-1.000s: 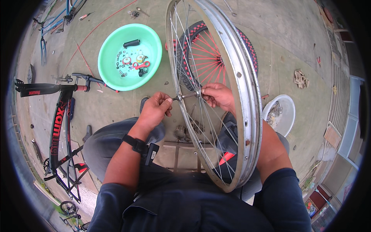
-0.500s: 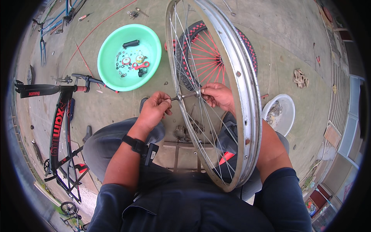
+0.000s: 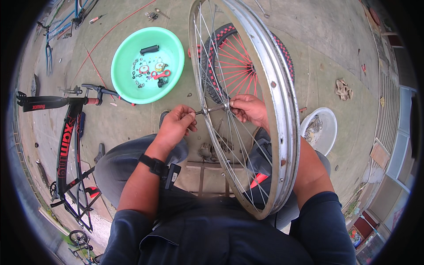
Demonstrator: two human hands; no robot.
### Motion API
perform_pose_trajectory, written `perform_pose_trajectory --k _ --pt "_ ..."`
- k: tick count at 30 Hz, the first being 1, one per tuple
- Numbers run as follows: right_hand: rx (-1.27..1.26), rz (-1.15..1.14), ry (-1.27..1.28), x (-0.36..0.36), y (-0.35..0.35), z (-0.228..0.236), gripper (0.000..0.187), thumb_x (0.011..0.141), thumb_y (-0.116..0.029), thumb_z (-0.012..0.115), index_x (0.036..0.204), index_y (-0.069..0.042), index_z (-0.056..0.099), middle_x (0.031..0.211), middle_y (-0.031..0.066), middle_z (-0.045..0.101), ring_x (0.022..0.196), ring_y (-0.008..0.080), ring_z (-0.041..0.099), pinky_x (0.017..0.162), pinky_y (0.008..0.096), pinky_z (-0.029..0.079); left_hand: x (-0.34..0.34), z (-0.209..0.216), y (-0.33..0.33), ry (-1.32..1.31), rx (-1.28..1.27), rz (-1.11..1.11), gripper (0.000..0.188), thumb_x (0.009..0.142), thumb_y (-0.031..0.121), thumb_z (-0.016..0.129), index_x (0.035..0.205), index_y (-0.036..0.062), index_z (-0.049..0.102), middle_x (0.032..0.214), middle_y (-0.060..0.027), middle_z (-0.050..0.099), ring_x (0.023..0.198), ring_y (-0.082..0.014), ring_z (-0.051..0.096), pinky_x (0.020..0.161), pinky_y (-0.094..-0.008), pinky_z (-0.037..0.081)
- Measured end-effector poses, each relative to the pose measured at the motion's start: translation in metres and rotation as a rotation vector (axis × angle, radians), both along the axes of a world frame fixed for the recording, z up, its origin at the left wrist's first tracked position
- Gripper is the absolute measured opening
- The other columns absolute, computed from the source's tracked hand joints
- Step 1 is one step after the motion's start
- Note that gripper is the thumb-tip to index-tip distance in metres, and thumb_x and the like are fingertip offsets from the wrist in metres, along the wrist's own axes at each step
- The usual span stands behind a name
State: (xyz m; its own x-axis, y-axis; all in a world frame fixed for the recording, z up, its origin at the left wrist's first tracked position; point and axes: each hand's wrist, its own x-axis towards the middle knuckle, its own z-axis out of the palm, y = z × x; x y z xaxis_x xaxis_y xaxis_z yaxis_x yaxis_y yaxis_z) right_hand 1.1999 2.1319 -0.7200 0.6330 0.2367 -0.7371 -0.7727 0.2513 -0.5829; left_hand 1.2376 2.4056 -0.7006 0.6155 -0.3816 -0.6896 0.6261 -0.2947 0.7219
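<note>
A bare silver bicycle wheel (image 3: 274, 84), without a tyre, stands upright and slightly tilted between my knees. Its hub (image 3: 216, 108) sits at the middle of the spokes. At the hub's left side, my left hand (image 3: 177, 125) is closed in a pinch on the protruding end of the thin axle (image 3: 199, 112). My right hand (image 3: 250, 110) reaches between rim and spokes, its thumb and fingers closed around the hub's right end. Those fingertips hide the axle's right end. Beyond the spokes, a black-and-red tyred wheel (image 3: 221, 36) with red spokes lies on the ground.
Left of the wheel stands a green basin (image 3: 121, 90) with small parts and a black grip. A black bicycle frame (image 3: 66, 137) lies at far left. On the right are a white bucket (image 3: 329, 141) holding metal pieces and a crumpled cloth (image 3: 343, 89).
</note>
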Motion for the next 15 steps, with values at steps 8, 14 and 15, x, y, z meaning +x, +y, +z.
perform_pose_trajectory --k 8,14,15 --pt "0.004 -0.006 0.01 -0.0004 -0.0003 -0.0003 0.018 0.094 -0.021 0.061 0.1 -0.004 0.061 0.072 -0.0003 0.057 0.05 0.0083 0.055 0.041 0.0214 0.04 0.0024 -0.0046 0.0032 0.05 0.025 0.017 0.037 0.102 0.039 0.048 0.096 0.0042 0.059 0.079 -0.0048 0.062 0.063 -0.014 0.062 0.053 -0.0261 0.044" --pt "-0.007 0.007 0.016 0.0003 -0.0005 0.0012 0.018 0.094 -0.021 0.061 0.1 -0.004 0.061 0.072 -0.0006 0.058 0.05 0.0081 0.055 0.041 0.0212 0.04 0.006 -0.0041 0.0063 0.129 -0.066 0.218 0.016 0.093 0.017 0.051 0.1 0.0033 0.058 0.087 -0.0061 0.062 0.07 -0.0157 0.064 0.059 -0.0263 0.046" --pt "-0.008 0.005 0.015 0.0003 -0.0005 0.0018 0.018 0.094 -0.021 0.061 0.1 -0.004 0.061 0.072 -0.0007 0.058 0.05 0.0081 0.055 0.041 0.0211 0.04 0.0062 -0.0044 0.0069 0.12 -0.094 0.236 0.016 0.091 0.013 0.051 0.101 0.0032 0.058 0.09 -0.0062 0.063 0.074 -0.0158 0.065 0.061 -0.0263 0.047"
